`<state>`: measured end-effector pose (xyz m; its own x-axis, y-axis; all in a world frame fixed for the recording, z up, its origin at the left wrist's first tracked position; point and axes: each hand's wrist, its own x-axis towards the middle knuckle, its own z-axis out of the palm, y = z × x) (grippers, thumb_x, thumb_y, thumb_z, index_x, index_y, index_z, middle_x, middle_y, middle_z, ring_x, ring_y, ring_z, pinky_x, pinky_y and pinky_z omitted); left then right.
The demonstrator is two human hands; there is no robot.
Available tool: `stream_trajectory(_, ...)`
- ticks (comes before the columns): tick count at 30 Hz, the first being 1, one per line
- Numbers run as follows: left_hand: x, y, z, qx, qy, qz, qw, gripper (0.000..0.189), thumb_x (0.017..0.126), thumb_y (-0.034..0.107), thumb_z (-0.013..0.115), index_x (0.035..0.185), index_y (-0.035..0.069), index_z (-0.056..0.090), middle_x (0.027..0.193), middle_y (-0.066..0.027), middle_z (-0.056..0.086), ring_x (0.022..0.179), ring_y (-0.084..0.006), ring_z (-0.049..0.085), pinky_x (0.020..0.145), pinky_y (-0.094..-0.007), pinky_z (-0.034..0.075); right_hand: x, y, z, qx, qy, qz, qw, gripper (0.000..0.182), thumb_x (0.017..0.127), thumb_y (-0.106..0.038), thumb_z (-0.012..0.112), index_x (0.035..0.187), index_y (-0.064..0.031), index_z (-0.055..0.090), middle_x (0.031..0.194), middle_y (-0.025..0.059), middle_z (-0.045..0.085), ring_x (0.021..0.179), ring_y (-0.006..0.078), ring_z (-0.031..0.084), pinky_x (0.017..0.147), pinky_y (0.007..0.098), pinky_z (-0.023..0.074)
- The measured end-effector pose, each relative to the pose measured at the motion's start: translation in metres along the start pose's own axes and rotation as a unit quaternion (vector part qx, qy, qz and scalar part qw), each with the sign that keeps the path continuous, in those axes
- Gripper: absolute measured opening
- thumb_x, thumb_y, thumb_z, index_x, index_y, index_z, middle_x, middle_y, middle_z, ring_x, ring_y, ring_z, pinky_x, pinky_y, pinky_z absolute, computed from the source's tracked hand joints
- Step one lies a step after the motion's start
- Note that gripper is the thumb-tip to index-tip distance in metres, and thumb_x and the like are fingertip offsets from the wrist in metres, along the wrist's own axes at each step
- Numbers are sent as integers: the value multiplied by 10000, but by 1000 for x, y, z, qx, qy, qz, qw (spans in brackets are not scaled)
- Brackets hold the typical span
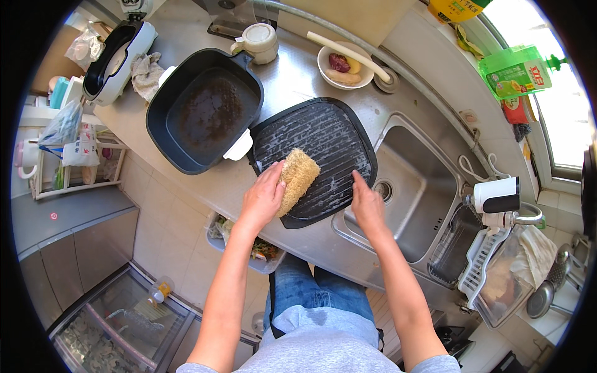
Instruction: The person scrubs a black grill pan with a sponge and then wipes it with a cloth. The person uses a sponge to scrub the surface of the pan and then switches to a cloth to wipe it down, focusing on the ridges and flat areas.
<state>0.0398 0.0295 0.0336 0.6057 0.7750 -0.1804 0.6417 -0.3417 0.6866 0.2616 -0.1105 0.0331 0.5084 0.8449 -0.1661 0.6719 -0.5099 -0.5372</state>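
Note:
My left hand (262, 196) grips a tan loofah scrubber (298, 179), which rests on the left part of a black ridged grill plate (322, 135). The plate looks wet and lies on the steel counter beside the sink. My right hand (368, 200) is at the plate's right edge, its index finger extended along the rim; it holds nothing that I can see. To the left of the plate stands a deep, dark square pan (214, 112) with brown residue on its bottom and a white handle grip (239, 145).
A steel sink (419, 186) lies to the right, with a white-and-black faucet unit (496, 195) beyond. Behind the plate stand a white bowl of vegetables (345, 84) and a lidded cup (261, 42). A grey cloth (146, 74) lies behind the pan. Below the counter's front edge is a scrap bin (268, 265).

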Motion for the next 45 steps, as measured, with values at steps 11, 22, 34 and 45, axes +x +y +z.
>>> stream_trajectory(11, -4, 6, 6, 51, 25, 21, 998, 491, 940, 177, 532, 1418, 97, 459, 1393, -138, 531, 1311, -280, 492, 998, -413, 483, 9, -6, -2, -14, -4, 24, 1000, 361, 986, -195, 509, 1339, -135, 560, 780, 275, 648, 703, 466, 636, 633, 553, 495)
stream_trajectory(22, -4, 11, 4, 48, 20, 13, 999, 481, 944, 175, 526, 1413, 87, 469, 1383, -148, 539, 1321, -279, 483, 1001, -411, 479, 11, -2, -2, -2, 15, 39, 999, 383, 991, -194, 487, 1355, -84, 532, 738, 281, 642, 696, 465, 642, 627, 555, 503)
stream_trajectory(34, -4, 11, 4, 26, 28, 12, 999, 469, 939, 170, 535, 1395, 70, 484, 1371, -168, 545, 1310, -298, 492, 1017, -411, 459, 10, -3, -8, 32, -19, 72, 997, 363, 1008, -207, 491, 1327, -55, 573, 663, 161, 637, 601, 274, 648, 617, 410, 506)
stream_trajectory(45, -38, 73, 16, -194, 50, 96, 975, 479, 808, 20, 703, 1271, 14, 577, 1183, -161, 611, 1062, -265, 612, 857, -350, 526, -30, -48, 42, 505, -60, 128, 851, 845, 891, -443, 705, 1468, 30, 309, 1375, 224, 464, 1227, 280, 514, 1025, 375, 421)
